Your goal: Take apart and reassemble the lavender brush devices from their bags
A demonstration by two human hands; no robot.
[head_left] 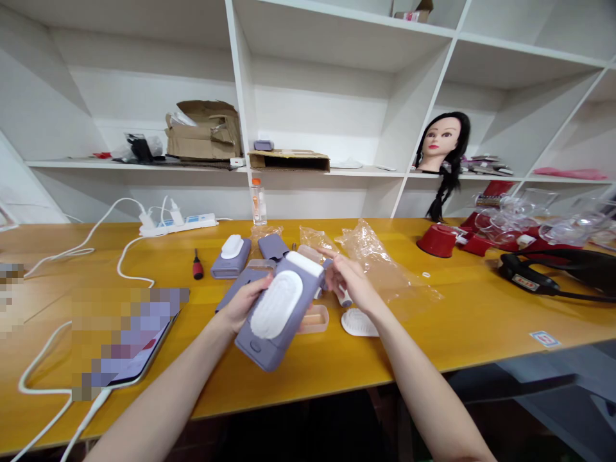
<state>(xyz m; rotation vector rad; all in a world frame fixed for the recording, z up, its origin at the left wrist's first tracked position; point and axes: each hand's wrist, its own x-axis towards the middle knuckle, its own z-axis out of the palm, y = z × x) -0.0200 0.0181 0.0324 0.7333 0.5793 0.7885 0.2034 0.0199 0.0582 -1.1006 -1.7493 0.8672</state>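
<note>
While the left hand (245,300) supports the purple-grey case (294,333) above the front half of the worktop (447,327), its grip is clamped on the case's side. The case is tilted, with its white oval panel (276,305) facing up. The right hand (349,279) is at the case's upper end, fingers partly bent; whether its grip is apart or together on a part cannot be told.

Markings: a square sticker (545,339) with a red and blue symbol lies near the worktop's front edge. A white label (525,283) on the black curved device (553,273) carries characters too small to read. The screen of the phone (156,337) is obscured by pixelation.

Surface: the worktop is yellow-brown with a wood-like finish. A second purple-grey unit (231,263) with a white oval top stands beyond the left hand. A translucent tray (315,319) and a white ribbed piece (357,324) lie near the right forearm. Clear plastic bags (380,256), a red-and-black screwdriver (197,266) and a white power strip (192,223) lie further back.

Room: white shelving (337,51) rises behind the worktop, bearing a torn cardboard box (205,135) and a black-haired mannequin head (441,144).
</note>
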